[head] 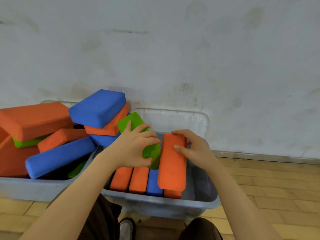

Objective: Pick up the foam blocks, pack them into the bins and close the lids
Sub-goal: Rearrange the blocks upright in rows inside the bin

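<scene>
My left hand [136, 147] grips a green foam block [133, 121], held tilted above the right grey bin [204, 203]. My right hand [194, 146] holds an orange foam block [171, 168] on edge over the same bin, thumb on its face and fingers curled over its far end. Inside that bin two orange blocks [129, 179] and a blue block [154, 182] stand side by side on edge. The left grey bin [34, 189] is heaped with several orange, blue and green blocks, a blue one [97, 108] topmost.
The right bin's clear lid [173, 118] stands open against the stained white wall. Both bins sit on a wood parquet floor [268, 187]. My knees and one shoe [127, 227] are just in front of the bins.
</scene>
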Tool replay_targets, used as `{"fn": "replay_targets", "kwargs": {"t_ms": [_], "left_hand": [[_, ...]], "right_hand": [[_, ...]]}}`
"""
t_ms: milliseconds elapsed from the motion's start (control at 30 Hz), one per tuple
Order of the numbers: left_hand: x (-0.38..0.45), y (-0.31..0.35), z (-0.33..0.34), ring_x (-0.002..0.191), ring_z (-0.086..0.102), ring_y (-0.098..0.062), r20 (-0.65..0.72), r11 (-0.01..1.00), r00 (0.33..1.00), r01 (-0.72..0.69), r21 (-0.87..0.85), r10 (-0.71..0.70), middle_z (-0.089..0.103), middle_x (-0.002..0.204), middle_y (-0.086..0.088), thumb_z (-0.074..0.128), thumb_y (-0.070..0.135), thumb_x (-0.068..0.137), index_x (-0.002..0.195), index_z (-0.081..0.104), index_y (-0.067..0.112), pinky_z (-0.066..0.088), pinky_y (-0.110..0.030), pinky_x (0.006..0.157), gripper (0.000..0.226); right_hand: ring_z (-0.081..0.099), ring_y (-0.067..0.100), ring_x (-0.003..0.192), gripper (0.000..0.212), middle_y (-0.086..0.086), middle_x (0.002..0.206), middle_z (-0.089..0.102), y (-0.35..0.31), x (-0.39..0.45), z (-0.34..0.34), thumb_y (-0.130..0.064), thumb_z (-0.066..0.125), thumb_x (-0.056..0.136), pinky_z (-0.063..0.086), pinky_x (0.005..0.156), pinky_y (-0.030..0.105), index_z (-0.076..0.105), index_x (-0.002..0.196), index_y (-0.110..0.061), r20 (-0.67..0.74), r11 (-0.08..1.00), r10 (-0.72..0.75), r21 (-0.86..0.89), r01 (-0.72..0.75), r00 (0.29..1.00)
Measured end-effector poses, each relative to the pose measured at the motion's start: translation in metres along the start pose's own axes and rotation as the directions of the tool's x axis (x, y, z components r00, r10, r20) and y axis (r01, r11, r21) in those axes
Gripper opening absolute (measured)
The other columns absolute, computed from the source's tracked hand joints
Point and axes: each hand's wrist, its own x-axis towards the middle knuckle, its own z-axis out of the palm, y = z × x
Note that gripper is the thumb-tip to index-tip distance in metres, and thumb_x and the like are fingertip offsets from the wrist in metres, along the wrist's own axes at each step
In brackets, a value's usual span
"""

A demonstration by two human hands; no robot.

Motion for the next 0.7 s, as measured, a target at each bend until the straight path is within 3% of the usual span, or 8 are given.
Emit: {"fn": "replay_targets", "kwargs": {"t_ms": [100, 200, 267, 367, 467, 533, 633, 700], "left_hand": [[-0.013, -0.001, 0.040, 0.107, 0.056, -0.024, 0.137, 0.988, 0.990, 0.064, -0.142, -0.045, 0.056, 0.115, 0.001, 0.052, 0.047, 0.060, 0.119, 0.058, 0.022, 0.043, -0.061, 0.086, 0.064], [-0.023, 0.001, 0.074, 0.125, 0.045, -0.026, 0.101, 0.911, 0.975, 0.223, -0.346, -0.200, 0.034, 0.137, -0.009, 0.057, 0.043, 0.064, 0.126, 0.051, 0.007, 0.038, -0.061, 0.098, 0.071], [-0.021, 0.001, 0.083, 0.134, 0.035, -0.030, 0.062, 0.886, 0.970, 0.240, -0.396, -0.235, 0.023, 0.148, -0.016, 0.059, 0.041, 0.068, 0.126, 0.051, 0.000, 0.033, -0.057, 0.105, 0.072], [-0.010, 0.002, 0.083, 0.131, 0.033, -0.040, 0.024, 0.959, 0.969, 0.246, -0.140, -0.245, 0.032, 0.147, -0.014, 0.052, 0.053, 0.070, 0.127, 0.058, 0.019, 0.030, -0.060, 0.101, 0.067], [-0.002, 0.008, 0.078, 0.108, 0.050, -0.042, 0.041, 0.921, 0.921, 0.385, 0.067, -0.388, 0.053, 0.128, -0.008, 0.041, 0.067, 0.071, 0.130, 0.051, 0.041, 0.041, -0.055, 0.079, 0.065], [-0.001, 0.014, 0.078, 0.104, 0.053, -0.040, 0.046, 0.906, 0.909, 0.407, 0.114, -0.414, 0.057, 0.126, -0.004, 0.035, 0.068, 0.075, 0.136, 0.044, 0.042, 0.045, -0.050, 0.071, 0.067], [-0.002, 0.024, 0.082, 0.107, 0.054, -0.041, 0.022, 0.876, 0.881, 0.468, 0.114, -0.473, 0.057, 0.131, 0.000, 0.033, 0.063, 0.080, 0.135, 0.050, 0.028, 0.043, -0.054, 0.075, 0.067], [0.000, 0.031, 0.082, 0.109, 0.053, -0.044, 0.033, 0.858, 0.862, 0.500, 0.116, -0.506, 0.054, 0.135, 0.002, 0.031, 0.062, 0.080, 0.133, 0.053, 0.024, 0.042, -0.056, 0.075, 0.068]], "right_hand": [[0.049, -0.010, 0.104, 0.038, -0.016, 0.116, 0.054, 0.019, -0.003, 0.012, -0.010, 0.067, 0.084, 0.038, 0.089, 0.019, 0.056, 0.115, -0.030, 0.015, 0.997, 0.069, 0.043, -0.070, 0.998], [0.045, -0.010, 0.106, 0.036, -0.012, 0.122, 0.047, 0.026, -0.002, 0.013, -0.009, 0.063, 0.087, 0.037, 0.089, 0.016, 0.055, 0.113, -0.032, -0.086, 1.000, 0.025, -0.004, -0.025, 0.996], [0.042, -0.001, 0.112, 0.029, -0.005, 0.130, 0.038, 0.029, 0.000, 0.015, -0.011, 0.059, 0.090, 0.035, 0.091, 0.014, 0.058, 0.112, -0.029, -0.137, 0.995, -0.021, -0.096, 0.008, 0.990], [0.030, 0.018, 0.127, 0.031, -0.001, 0.138, 0.029, 0.033, -0.004, 0.019, -0.028, 0.058, 0.091, 0.031, 0.091, 0.026, 0.058, 0.122, -0.026, -0.132, 0.968, -0.018, -0.251, -0.016, 0.991], [0.022, 0.020, 0.129, 0.049, -0.001, 0.142, 0.020, 0.038, -0.010, 0.017, -0.045, 0.055, 0.089, 0.034, 0.090, 0.030, 0.044, 0.137, -0.036, -0.082, 0.922, 0.053, -0.379, -0.081, 0.995], [0.034, 0.019, 0.124, 0.048, -0.003, 0.140, 0.027, 0.037, -0.011, 0.014, -0.047, 0.055, 0.088, 0.045, 0.089, 0.037, 0.049, 0.133, -0.033, -0.140, 0.934, 0.050, -0.344, -0.095, 0.989], [0.048, 0.019, 0.119, 0.051, -0.005, 0.139, 0.040, 0.036, -0.014, 0.009, -0.059, 0.050, 0.085, 0.051, 0.084, 0.043, 0.058, 0.123, -0.027, -0.182, 0.904, -0.010, -0.421, -0.069, 0.983], [0.040, 0.017, 0.129, 0.065, -0.010, 0.151, 0.027, 0.035, -0.018, 0.004, -0.070, 0.045, 0.080, 0.045, 0.095, 0.042, 0.049, 0.133, -0.033, -0.089, 0.890, 0.055, -0.447, -0.089, 0.995]]}}
